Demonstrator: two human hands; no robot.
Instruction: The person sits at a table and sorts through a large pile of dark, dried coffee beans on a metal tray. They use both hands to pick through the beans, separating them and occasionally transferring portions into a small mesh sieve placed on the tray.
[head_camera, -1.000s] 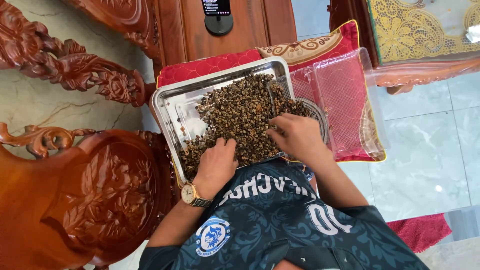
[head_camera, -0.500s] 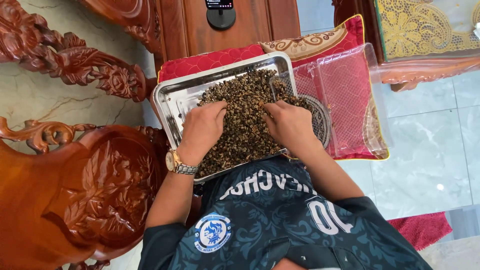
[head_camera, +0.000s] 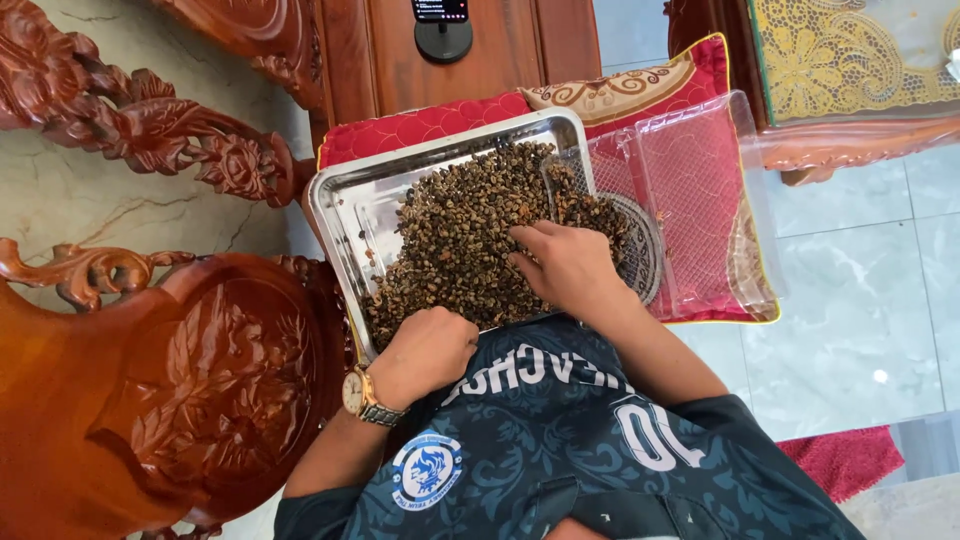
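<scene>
A steel tray (head_camera: 345, 215) lies on a red cushion (head_camera: 420, 125) and holds a heap of small dark brown dried bits (head_camera: 460, 235). My left hand (head_camera: 425, 350), with a gold wristwatch, rests at the tray's near edge with its fingers curled down into the heap. My right hand (head_camera: 565, 265) lies flat on the right part of the heap, fingers pointing left. Whether either hand grips any of the bits is hidden. A round wire sieve (head_camera: 640, 245) sits under the tray's right end.
A clear plastic container (head_camera: 700, 190) lies on the cushion to the right of the tray. Carved wooden chairs (head_camera: 170, 370) stand at the left. A phone on a round stand (head_camera: 442, 25) is on the wooden surface beyond. A lace-covered table (head_camera: 850, 60) is far right.
My left hand has pulled back from the middle of the heap to the tray's near edge. My right hand has shifted slightly left across the heap.
</scene>
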